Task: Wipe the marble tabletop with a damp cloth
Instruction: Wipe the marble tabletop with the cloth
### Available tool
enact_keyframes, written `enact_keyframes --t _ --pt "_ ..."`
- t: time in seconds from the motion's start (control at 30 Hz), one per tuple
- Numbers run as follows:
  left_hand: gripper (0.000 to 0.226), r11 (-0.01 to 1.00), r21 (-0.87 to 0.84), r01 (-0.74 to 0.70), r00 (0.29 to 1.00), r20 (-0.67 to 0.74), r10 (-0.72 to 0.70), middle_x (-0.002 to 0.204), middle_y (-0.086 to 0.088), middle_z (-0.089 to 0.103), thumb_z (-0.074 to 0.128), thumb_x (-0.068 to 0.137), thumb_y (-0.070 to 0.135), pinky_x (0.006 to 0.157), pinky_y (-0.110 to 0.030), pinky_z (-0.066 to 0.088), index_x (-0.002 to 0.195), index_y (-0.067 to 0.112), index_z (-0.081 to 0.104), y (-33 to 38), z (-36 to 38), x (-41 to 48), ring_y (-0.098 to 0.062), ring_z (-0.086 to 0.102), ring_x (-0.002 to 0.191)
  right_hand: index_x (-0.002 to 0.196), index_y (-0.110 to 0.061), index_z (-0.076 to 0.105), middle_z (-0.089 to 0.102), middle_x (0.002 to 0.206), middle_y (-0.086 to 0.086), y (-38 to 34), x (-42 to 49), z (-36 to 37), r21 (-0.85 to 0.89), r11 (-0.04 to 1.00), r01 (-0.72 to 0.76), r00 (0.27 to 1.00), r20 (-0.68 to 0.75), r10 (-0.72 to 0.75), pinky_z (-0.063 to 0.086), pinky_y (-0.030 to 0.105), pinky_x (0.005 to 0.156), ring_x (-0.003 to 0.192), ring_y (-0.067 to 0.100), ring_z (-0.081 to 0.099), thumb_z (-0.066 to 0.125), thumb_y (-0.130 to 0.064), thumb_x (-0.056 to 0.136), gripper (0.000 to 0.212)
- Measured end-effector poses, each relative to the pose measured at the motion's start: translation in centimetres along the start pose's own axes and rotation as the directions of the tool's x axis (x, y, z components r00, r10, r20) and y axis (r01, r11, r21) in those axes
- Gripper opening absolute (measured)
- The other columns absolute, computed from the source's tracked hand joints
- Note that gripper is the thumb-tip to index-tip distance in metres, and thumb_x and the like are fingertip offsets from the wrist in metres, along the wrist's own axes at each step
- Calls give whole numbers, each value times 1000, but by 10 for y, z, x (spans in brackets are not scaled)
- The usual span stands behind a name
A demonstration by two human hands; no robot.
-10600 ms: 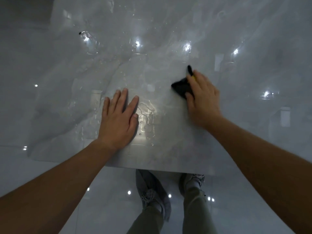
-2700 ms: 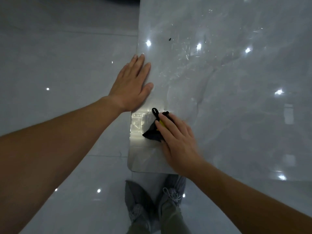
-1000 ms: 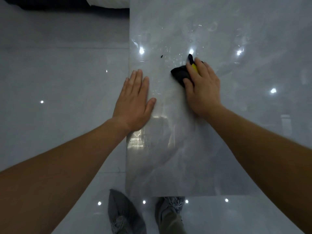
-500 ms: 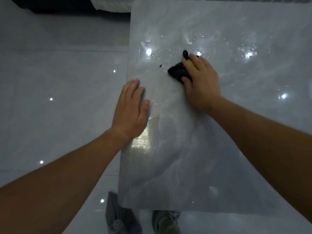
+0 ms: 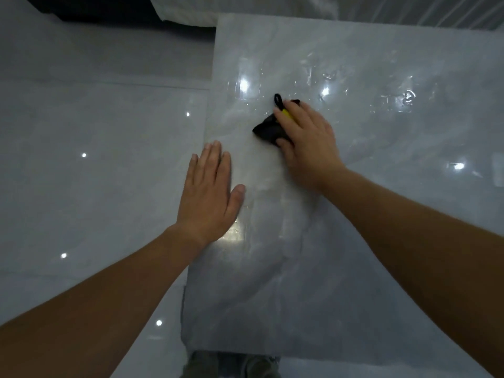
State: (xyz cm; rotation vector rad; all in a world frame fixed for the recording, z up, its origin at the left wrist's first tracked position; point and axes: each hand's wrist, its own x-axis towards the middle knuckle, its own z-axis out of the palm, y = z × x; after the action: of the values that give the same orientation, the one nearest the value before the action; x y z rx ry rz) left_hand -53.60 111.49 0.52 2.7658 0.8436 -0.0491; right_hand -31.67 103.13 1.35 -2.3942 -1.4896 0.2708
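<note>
Right hand (image 5: 308, 143): fingers (image 5: 293, 118) curved over a bunched black damp cloth (image 5: 268, 129), thumb tucked at its near edge. They grip it and press it down. A black loop (image 5: 277, 100) and a yellow tag (image 5: 286, 113) poke out at the cloth's far side.

Left hand (image 5: 210, 192): holding nothing, fingers straight and together, palm flat at the left edge of the marble surface (image 5: 354, 241), apparently as a brace.

The cloth lies on the surface, left of middle, in the far half. Wet smears and beads (image 5: 395, 99) shine beyond it and to its right. The near strip looks duller; cannot tell whether it has been wiped.

Notes for the stroke:
- Spread the cloth flatter, as a wad touches little marble.
- Tuck the loop under so it does not drag a line.
- Use overlapping passes, carried right off the left edge and into the far corner.
- Use even pressure from the whole palm.
- Shift the bracing hand and wipe under it, since it likely leaves prints.

Glossy tiled floor (image 5: 95, 159) lies to the left.
</note>
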Motion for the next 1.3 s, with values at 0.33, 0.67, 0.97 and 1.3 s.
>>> enact_keyframes --t 0.33,0.67,0.97,1.3 --pt "68 979 -51 -196 981 0 196 163 -22 23 32 101 47 126 -50 3 150 0 36 35 1 27 -35 14 153 150 -24 47 37 162 5 43 -103 -22 -83 996 42 999 27 -40 26 52 120 151 29 31 46 -34 99 52" --pt "63 950 -53 -309 951 12 310 162 -22 25 35 100 41 125 -51 7 150 3 38 54 2 40 -36 17 152 151 -20 47 35 163 7 17 -143 -11 -72 997 -33 999 -25 31 27 52 120 152 32 27 51 -30 100 52" --pt "63 961 -60 -271 962 10 272 163 -21 24 35 100 42 125 -48 5 152 6 38 94 13 42 -34 17 153 152 -21 42 35 162 10 112 -92 -43 -37 958 -283 952 -129 276 30 58 116 148 36 33 47 -34 98 56" --pt "56 989 -56 -135 991 0 135 161 -22 29 37 101 34 125 -47 8 148 3 42 140 14 64 -36 22 151 149 -27 48 39 161 4 99 -177 -35 -34 944 328 941 103 -323 28 51 120 149 33 35 44 -29 98 51"
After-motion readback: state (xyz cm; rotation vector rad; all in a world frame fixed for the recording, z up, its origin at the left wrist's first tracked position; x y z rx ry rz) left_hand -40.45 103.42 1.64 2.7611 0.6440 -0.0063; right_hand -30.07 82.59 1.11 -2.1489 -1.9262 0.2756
